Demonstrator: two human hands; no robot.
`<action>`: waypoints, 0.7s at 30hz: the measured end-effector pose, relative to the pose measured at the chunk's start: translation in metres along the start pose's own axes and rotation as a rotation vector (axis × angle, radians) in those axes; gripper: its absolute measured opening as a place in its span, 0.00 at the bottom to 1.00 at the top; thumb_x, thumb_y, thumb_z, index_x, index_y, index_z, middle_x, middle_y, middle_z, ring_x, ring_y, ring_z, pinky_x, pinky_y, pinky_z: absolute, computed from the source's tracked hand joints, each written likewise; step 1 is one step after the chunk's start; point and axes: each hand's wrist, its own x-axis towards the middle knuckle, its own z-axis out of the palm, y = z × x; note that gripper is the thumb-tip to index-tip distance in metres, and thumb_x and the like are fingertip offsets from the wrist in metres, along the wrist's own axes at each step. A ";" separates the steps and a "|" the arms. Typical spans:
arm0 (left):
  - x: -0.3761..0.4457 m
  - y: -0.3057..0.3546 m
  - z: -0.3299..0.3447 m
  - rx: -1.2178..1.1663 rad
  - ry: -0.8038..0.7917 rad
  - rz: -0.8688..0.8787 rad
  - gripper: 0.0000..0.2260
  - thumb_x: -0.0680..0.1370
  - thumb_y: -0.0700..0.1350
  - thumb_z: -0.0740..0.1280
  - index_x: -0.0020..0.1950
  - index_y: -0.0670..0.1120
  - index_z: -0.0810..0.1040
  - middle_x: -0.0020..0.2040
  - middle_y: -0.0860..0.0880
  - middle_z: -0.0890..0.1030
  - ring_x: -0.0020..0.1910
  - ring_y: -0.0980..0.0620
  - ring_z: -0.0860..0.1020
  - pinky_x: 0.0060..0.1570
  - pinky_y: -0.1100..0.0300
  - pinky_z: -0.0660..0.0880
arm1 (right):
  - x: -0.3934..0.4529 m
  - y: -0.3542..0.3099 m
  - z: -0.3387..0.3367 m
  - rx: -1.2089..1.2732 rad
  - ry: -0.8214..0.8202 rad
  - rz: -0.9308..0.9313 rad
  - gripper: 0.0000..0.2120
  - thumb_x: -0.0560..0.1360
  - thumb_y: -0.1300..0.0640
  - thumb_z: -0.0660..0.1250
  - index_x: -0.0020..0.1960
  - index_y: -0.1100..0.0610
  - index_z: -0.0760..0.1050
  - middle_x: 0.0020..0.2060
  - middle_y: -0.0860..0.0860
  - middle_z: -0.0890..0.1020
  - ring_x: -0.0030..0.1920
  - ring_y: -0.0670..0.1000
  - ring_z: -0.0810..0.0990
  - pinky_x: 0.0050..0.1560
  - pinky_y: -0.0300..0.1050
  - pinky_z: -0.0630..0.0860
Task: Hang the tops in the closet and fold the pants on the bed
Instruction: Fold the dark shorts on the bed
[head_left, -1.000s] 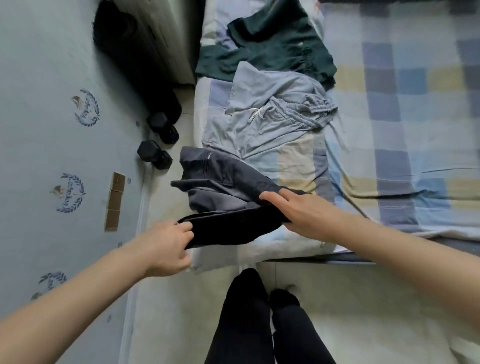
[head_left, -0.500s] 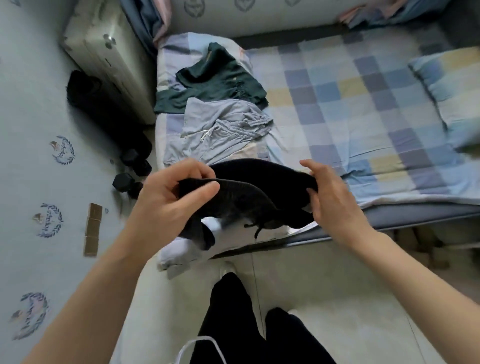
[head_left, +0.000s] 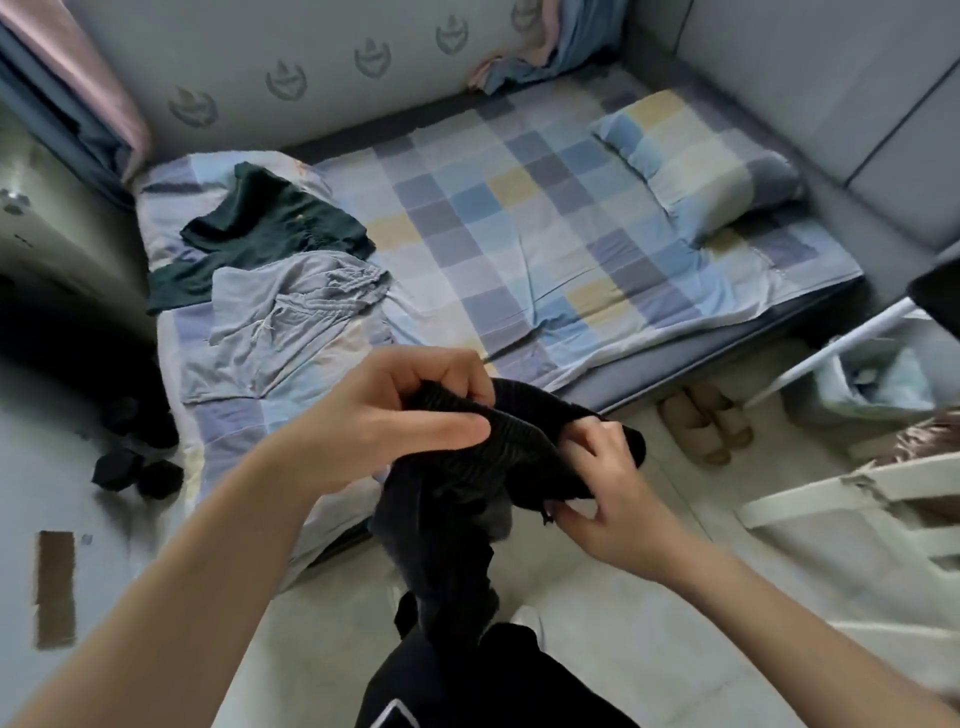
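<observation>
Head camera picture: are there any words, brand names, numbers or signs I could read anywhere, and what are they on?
No readable text anywhere.
Wall emblems: repeated wreath-like crests, no legible lettering.
Green top: a tiny pale mark, too small to read.
Black garment in the hands: no label showing.

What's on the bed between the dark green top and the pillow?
Nothing: in the head view only bare checked sheet lies between the dark green top and the pillow.

No text, label or number can be read anywhere.
</observation>
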 end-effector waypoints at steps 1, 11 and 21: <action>0.005 0.000 0.002 -0.062 0.014 0.016 0.13 0.72 0.39 0.68 0.32 0.51 0.69 0.37 0.51 0.74 0.32 0.52 0.69 0.34 0.63 0.66 | -0.008 0.011 -0.002 -0.022 -0.112 0.038 0.15 0.67 0.53 0.69 0.52 0.56 0.75 0.51 0.50 0.75 0.54 0.53 0.71 0.56 0.48 0.70; 0.051 -0.053 -0.044 0.253 0.051 -0.261 0.18 0.70 0.48 0.73 0.30 0.45 0.66 0.31 0.48 0.69 0.29 0.52 0.66 0.28 0.65 0.62 | -0.099 0.121 -0.108 -0.909 -0.276 -0.106 0.06 0.66 0.60 0.69 0.34 0.53 0.74 0.27 0.48 0.73 0.30 0.52 0.77 0.55 0.56 0.72; 0.101 -0.106 -0.066 1.532 -0.283 0.134 0.12 0.74 0.54 0.72 0.39 0.47 0.76 0.36 0.51 0.77 0.39 0.46 0.78 0.41 0.56 0.74 | -0.031 0.124 -0.196 -0.961 -0.067 -0.250 0.12 0.66 0.54 0.77 0.42 0.59 0.77 0.30 0.52 0.76 0.30 0.56 0.77 0.27 0.48 0.73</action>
